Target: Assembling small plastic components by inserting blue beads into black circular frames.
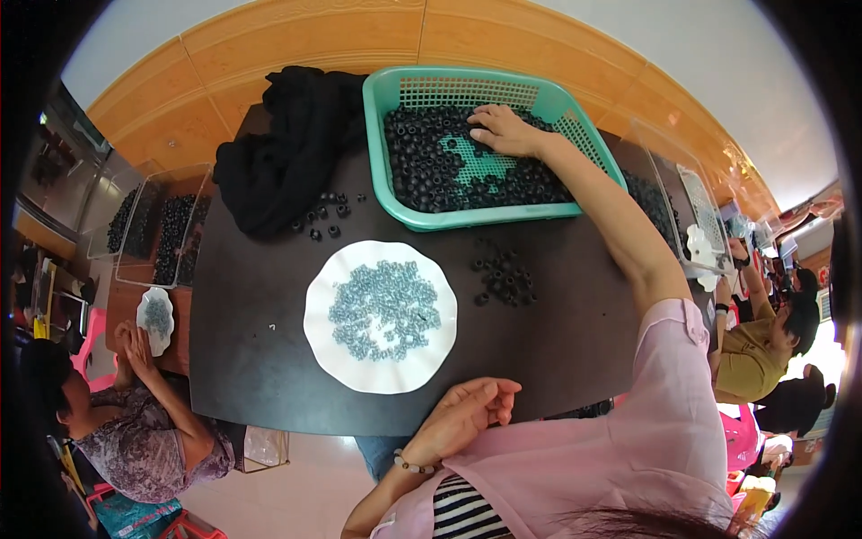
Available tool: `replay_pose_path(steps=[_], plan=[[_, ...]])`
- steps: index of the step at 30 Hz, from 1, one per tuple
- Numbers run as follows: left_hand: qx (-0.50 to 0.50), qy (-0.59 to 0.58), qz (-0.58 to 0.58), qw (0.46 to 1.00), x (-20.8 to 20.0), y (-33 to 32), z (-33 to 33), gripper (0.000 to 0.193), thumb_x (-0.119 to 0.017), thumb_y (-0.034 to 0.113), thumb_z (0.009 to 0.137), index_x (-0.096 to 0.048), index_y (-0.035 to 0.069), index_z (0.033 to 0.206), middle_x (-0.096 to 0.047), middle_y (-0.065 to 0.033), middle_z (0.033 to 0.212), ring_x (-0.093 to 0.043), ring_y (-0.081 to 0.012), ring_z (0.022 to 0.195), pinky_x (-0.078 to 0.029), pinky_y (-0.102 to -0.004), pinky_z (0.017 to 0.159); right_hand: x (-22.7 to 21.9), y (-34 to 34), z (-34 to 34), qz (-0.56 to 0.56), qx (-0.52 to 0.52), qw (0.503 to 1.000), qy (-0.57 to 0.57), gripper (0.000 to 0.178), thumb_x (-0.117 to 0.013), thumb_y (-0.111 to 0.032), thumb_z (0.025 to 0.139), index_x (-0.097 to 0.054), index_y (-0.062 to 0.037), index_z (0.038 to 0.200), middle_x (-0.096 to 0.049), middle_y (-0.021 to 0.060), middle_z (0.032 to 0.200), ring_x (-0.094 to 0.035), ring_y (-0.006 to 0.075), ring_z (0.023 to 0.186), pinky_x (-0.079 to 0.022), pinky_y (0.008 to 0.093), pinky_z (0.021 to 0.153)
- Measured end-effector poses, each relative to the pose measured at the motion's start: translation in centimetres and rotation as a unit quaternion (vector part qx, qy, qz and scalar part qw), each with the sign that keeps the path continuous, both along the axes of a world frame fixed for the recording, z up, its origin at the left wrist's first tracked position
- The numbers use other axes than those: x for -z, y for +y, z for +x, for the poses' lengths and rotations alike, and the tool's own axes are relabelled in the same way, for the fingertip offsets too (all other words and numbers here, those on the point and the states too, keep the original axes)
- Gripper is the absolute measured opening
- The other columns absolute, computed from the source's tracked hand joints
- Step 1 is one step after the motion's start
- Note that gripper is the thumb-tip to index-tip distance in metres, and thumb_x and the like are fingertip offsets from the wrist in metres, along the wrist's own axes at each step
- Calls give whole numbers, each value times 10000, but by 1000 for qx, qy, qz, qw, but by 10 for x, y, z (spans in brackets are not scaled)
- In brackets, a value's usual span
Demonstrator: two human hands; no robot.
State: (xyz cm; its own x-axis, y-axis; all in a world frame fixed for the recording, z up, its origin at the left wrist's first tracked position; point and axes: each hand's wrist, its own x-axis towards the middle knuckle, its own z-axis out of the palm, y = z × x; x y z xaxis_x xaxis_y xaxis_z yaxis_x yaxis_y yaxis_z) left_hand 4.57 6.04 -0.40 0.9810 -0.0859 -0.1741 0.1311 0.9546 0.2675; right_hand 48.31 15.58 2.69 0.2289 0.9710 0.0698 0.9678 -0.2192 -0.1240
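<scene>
The right grip (507, 132) lay with bent fingers upon black beads (422, 166) inside the green basket (485, 218); whether it pinched any, I could not tell. The left grip (462, 415) was half curled, its content hidden. Between both grips, a small black heap (505, 277) on the bench (566, 350) was perhaps the portion done; much seemed left beneath the right grip.

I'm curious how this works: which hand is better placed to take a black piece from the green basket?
Probably the right hand: it is inside the green basket, over the black pieces. The left hand is farther off, by the near edge of the table.
</scene>
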Motion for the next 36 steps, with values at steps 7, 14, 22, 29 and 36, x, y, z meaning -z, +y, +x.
replay_pose_path(steps=[7, 14, 22, 29, 36], plan=[[34, 9, -5, 999, -1, 4, 4, 343, -512, 269, 963, -588, -27, 1119, -568, -46, 886, -525, -137, 796, -442, -278, 783, -11, -1, -31, -91, -35, 990, 102, 339, -456, -325, 965, -523, -45, 1144, -506, 152, 1080, -449, 311, 1090, -360, 417, 966], [30, -17, 2, 999, 1, 3, 6, 343, -498, 267, 973, -592, -24, 1127, -565, -43, 883, -526, -139, 803, -448, -278, 790, -12, -12, -63, -85, -64, 981, 163, 340, -427, -305, 981, -530, -9, 1112, -520, 149, 1091, -493, 289, 1076, -391, 378, 950], [21, -31, 4, 999, 1, 2, 2, 327, -476, 245, 983, -598, -24, 1124, -564, -45, 875, -520, -140, 800, -448, -278, 785, -15, -7, -104, -121, -9, 947, 297, 447, -379, -411, 994, -547, -6, 1083, -572, 133, 1072, -519, 237, 1071, -389, 348, 952], [21, -37, 9, 999, 1, 2, 1, 333, -491, 255, 977, -598, -22, 1127, -563, -39, 878, -525, -137, 801, -451, -271, 783, -33, 19, -118, -198, 82, 891, 400, 509, -372, -514, 973, -586, -59, 891, -512, 33, 878, -456, 170, 835, -392, 320, 770], [30, -35, 17, 999, -1, 4, 1, 353, -514, 283, 964, -591, -18, 1132, -561, -32, 885, -532, -127, 797, -450, -263, 784, -47, 25, -136, -253, 105, 889, 367, 507, -445, -561, 932, -589, -92, 803, -420, -35, 696, -378, 103, 670, -340, 286, 642]])
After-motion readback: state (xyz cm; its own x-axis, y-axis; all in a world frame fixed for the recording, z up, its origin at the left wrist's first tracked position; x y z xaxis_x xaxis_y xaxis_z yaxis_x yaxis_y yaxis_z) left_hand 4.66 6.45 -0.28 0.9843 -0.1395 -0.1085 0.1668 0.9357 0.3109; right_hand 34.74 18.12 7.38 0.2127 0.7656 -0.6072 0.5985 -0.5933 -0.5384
